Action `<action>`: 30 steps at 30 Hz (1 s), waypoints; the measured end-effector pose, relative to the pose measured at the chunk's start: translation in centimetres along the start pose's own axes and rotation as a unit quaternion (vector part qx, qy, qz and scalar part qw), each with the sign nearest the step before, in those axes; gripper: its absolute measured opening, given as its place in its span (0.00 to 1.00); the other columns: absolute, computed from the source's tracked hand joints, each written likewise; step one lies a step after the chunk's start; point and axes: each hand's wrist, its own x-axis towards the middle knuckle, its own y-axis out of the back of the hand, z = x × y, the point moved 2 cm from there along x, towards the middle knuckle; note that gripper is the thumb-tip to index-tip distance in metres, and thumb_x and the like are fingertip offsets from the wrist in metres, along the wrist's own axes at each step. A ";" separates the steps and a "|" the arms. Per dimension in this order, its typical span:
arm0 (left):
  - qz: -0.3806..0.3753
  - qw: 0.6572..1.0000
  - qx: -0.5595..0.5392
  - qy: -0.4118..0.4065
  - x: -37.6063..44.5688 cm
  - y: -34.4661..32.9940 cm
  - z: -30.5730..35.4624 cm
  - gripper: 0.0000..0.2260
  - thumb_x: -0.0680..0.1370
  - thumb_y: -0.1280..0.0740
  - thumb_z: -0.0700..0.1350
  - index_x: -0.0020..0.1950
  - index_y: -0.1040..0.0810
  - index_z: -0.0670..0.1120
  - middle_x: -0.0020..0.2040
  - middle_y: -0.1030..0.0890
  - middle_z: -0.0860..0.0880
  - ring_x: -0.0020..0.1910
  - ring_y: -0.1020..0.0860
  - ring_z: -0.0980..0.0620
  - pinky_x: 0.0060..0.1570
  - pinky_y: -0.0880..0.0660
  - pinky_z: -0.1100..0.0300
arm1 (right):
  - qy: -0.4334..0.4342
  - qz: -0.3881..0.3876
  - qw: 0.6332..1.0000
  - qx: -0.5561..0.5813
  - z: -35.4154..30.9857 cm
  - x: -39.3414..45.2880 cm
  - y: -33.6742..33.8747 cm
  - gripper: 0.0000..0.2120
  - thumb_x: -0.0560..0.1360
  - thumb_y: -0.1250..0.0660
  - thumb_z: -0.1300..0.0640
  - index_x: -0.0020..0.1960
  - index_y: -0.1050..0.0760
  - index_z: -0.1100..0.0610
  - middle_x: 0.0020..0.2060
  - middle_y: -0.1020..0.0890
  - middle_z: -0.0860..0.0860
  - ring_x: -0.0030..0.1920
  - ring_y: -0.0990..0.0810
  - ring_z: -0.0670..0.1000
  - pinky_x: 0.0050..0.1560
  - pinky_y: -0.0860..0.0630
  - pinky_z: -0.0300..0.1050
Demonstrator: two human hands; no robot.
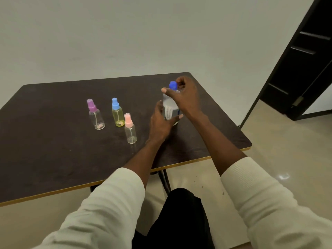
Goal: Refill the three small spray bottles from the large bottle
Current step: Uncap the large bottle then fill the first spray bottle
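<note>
The large clear bottle (169, 109) with a blue cap (173, 85) stands upright on the dark table (53, 150), right of middle. My left hand (159, 123) wraps around its lower body. My right hand (185, 96) hovers at the top, fingers curled at the blue cap. Three small spray bottles stand to the left, all capped: a clear one with a purple top (96, 116), a yellow one with a blue top (117, 114) and a clear one with a pink top (130, 130). They look nearly empty.
The table's front edge has a light trim and its right corner (248, 144) lies near the big bottle. A dark door frame (296, 69) stands at the right. My dark trouser leg (179, 221) is below the table edge.
</note>
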 end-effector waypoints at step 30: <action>-0.002 0.999 0.051 -0.020 -0.1 -0.2 -0.1 0.35 0.73 0.26 0.59 0.75 0.35 0.51 0.70 0.24 0.49 0.68 0.26 0.47 0.65 0.25 0.48 | -0.037 0.004 0.994 0.103 0.5 0.2 -0.2 0.09 0.71 0.29 0.59 0.50 0.22 0.54 0.46 0.16 0.49 0.48 0.18 0.49 0.55 0.21 0.50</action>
